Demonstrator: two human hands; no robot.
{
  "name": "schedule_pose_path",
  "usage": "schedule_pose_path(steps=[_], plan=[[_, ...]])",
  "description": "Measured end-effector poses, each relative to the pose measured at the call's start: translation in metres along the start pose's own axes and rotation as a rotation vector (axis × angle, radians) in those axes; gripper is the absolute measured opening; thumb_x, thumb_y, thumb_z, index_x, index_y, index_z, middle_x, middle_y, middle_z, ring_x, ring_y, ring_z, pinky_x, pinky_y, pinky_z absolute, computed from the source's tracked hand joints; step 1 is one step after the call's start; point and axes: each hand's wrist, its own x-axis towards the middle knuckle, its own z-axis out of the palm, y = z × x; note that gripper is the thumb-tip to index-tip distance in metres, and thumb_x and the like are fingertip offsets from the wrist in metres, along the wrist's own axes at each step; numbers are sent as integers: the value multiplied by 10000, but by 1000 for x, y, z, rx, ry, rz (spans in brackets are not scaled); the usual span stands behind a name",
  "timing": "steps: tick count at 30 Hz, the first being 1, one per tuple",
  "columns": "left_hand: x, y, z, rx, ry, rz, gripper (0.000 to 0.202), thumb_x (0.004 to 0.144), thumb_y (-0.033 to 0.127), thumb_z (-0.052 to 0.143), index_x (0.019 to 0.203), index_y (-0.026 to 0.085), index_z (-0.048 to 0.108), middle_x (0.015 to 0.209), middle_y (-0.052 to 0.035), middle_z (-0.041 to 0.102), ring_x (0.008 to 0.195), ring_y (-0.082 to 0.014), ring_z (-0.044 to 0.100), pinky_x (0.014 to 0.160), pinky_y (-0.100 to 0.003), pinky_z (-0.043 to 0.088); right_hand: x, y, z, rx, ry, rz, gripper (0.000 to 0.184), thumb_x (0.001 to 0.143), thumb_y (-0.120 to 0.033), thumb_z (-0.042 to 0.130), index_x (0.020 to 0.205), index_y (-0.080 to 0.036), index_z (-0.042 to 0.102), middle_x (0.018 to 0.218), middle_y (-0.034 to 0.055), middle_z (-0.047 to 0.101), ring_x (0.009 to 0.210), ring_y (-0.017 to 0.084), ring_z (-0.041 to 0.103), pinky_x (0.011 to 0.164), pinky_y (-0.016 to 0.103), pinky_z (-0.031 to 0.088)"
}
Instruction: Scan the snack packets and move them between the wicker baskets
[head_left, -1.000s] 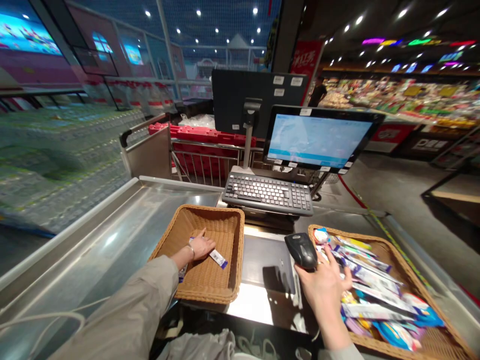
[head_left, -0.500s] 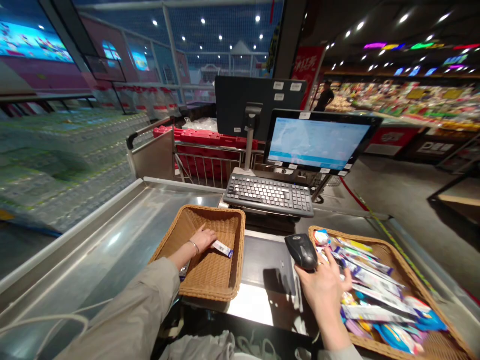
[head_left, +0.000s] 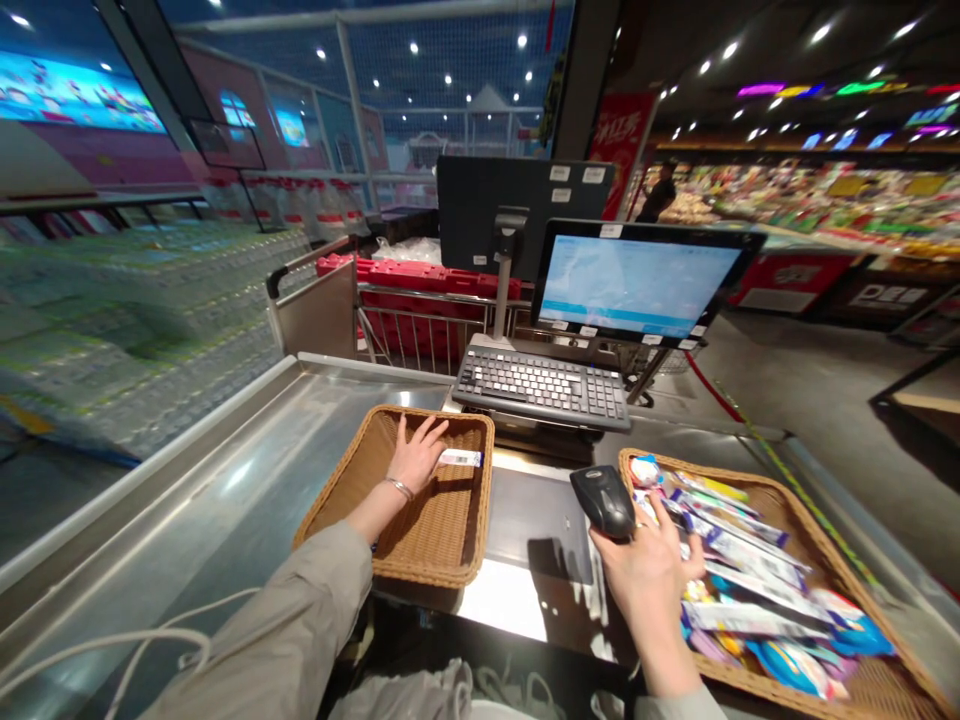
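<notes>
My left hand (head_left: pixel 418 458), with a bracelet at the wrist, is inside the wicker basket (head_left: pixel 420 575) on the left. A slim white packet (head_left: pixel 460 458) with a barcode and a blue end sticks out from its thumb side; the grip itself is hidden, while the other fingers are spread. My right hand (head_left: pixel 649 560) is wrapped round a black barcode scanner (head_left: pixel 602 500), pointing left, at the near-left edge of a second wicker basket (head_left: pixel 817 500). Many small wrapped snacks (head_left: pixel 750 570), long white packets among them, fill that basket.
Beyond the baskets stand a keyboard (head_left: pixel 540 385), a lit screen (head_left: pixel 637 280) and a second monitor (head_left: pixel 517 210) seen from behind. A metal counter (head_left: pixel 225 480) with a raised edge extends left. Trolleys (head_left: pixel 420 320) are behind it; a person (head_left: pixel 660 195) stands far back.
My left hand has moved forward inside the left basket and its fingers have spread. The white packet has shifted with it and lies more level. My right hand and the scanner have hardly moved.
</notes>
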Motion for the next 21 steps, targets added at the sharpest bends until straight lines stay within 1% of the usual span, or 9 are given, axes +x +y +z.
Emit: schedule_pose_path(steps=[5, 8, 11, 15, 18, 21], plan=[[-4, 1, -9, 62, 77, -49, 219, 890, 191, 614, 1086, 245, 697, 1539, -87, 457, 1485, -359, 289, 1146, -770, -64, -2, -1, -6, 9, 1, -7, 399, 794, -533, 454, 882, -251, 723, 1079, 73, 746, 1261, 311, 504, 1097, 558, 175], [-5, -1, -14, 67, 156, -110, 245, 901, 175, 581, 1102, 259, 693, 1544, -69, 453, 1498, -354, 260, 1142, -771, -90, -3, -1, -8, 26, -9, 13, 398, 781, -535, 461, 880, -251, 721, 1102, 68, 740, 1258, 309, 498, 1052, 533, 234], [-2, 4, -21, 51, 220, -148, 252, 911, 188, 570, 1117, 270, 688, 1543, -62, 456, 1506, -355, 236, 1141, -776, -86, -4, -1, -9, 42, -15, 32, 399, 766, -534, 469, 880, -245, 721, 1101, 73, 738, 1252, 310, 495, 1009, 507, 274], [5, 24, -31, 25, 261, -156, 241, 934, 241, 560, 1143, 262, 678, 1546, -68, 451, 1509, -366, 220, 1130, -789, -85, -7, -4, -11, 37, -13, 8, 379, 770, -498, 476, 905, -237, 717, 1096, 84, 737, 1267, 311, 487, 1032, 526, 252], [12, 45, -36, -9, 269, -130, 249, 943, 252, 549, 1159, 261, 673, 1562, -57, 428, 1511, -369, 213, 1133, -782, -101, -9, -7, -14, 29, -16, -17, 335, 769, -450, 493, 912, -239, 710, 1115, 85, 731, 1287, 314, 475, 1060, 551, 221], [20, 68, -37, -48, 294, -107, 258, 951, 260, 537, 1167, 263, 677, 1562, -58, 426, 1511, -375, 211, 1132, -784, -96, -10, -10, -16, 26, -2, -44, 284, 764, -410, 510, 886, -248, 709, 1106, 74, 736, 1290, 318, 480, 1093, 582, 159]])
